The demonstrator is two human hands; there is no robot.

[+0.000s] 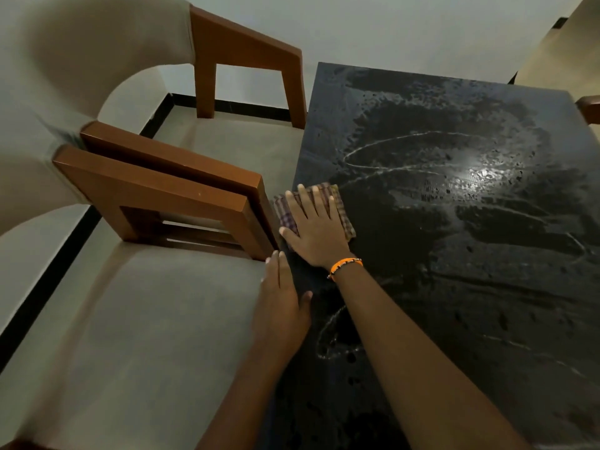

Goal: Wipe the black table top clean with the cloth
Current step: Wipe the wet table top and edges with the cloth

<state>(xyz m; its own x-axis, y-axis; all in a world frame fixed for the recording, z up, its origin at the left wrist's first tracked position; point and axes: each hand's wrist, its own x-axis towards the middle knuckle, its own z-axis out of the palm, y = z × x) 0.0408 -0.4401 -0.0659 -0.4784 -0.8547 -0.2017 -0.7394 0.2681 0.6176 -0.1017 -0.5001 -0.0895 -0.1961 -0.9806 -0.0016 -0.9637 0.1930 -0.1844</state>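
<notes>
The black table top fills the right half of the head view, wet with streaks and droplets that catch the light. A folded checked cloth lies flat near the table's left edge. My right hand, with an orange bracelet at the wrist, presses down on the cloth with straight spread fingers. My left hand rests flat over the left edge of the table, nearer to me, fingers straight, thumb on the top. It holds nothing.
Two chairs with brown wooden arms and beige cushions stand tight against the table's left side. A further wooden arm shows at the far right edge. A white wall lies behind.
</notes>
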